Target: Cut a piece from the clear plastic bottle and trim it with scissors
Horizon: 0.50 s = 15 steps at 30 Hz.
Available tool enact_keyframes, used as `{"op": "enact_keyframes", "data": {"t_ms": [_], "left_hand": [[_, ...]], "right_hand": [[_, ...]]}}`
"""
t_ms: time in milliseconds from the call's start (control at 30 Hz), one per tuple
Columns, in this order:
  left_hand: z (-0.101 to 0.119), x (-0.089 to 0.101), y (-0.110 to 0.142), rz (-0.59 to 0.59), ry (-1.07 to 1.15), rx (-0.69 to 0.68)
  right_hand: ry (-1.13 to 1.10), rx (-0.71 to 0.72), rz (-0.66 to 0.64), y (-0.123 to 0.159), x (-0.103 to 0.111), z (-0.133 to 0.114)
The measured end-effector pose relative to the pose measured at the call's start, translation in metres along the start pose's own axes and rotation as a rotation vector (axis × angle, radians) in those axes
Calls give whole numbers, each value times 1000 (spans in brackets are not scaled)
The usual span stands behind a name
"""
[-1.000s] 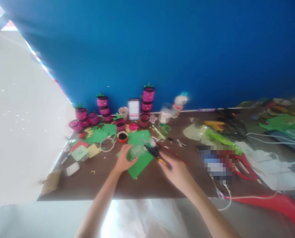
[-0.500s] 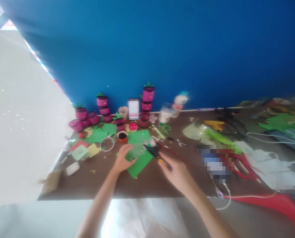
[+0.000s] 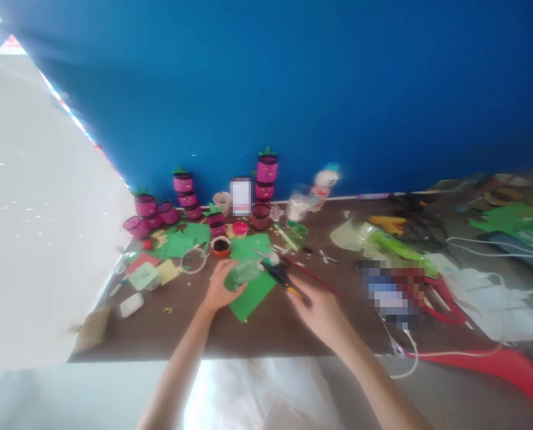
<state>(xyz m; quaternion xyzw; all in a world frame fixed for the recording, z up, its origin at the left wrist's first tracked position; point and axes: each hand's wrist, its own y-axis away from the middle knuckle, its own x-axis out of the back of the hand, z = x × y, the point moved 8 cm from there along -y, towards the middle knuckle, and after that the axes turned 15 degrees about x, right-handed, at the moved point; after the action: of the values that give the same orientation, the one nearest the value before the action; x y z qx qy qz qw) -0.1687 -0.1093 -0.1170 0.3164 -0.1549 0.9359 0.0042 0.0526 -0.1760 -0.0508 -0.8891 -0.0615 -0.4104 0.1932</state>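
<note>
My left hand (image 3: pixel 221 286) is wrapped round the near end of a small clear plastic bottle (image 3: pixel 247 272), which lies on its side above a green paper sheet (image 3: pixel 248 301). The bottle's narrow end points right, toward my right hand (image 3: pixel 315 304). That hand is closed on a black and yellow plier-like tool (image 3: pixel 279 276), its dark tip close to the bottle's narrow end. Blur hides whether the tip touches the bottle. Behind the bottle sits a small orange-rimmed cup (image 3: pixel 221 246) with dark contents.
Magenta tubes with green leaf tops (image 3: pixel 267 170) stand stacked along the blue wall. A phone (image 3: pixel 241 197) leans between them. On the left are a white ring (image 3: pixel 193 261) and a white case (image 3: pixel 132 305). Green tape (image 3: pixel 396 251), cables and a red bag crowd the right.
The bottle has turned slightly in my left hand, and the tool's tip has shifted a little to the right. Both hands stay almost where they were.
</note>
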Motion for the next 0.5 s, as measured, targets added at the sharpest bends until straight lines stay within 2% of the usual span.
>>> {"op": "enact_keyframes", "data": {"t_ms": [200,367,500], "left_hand": [[-6,-3,-2,-32,19,35],[-13,-5,-4,-55,57,84],[-19,-7,-4,-69,89,111]], "right_hand": [[-15,-15,-17,-6,1,-2],[-6,-47,-82,-16,5,-6],[-4,-18,-132,-25,9,-13]]}}
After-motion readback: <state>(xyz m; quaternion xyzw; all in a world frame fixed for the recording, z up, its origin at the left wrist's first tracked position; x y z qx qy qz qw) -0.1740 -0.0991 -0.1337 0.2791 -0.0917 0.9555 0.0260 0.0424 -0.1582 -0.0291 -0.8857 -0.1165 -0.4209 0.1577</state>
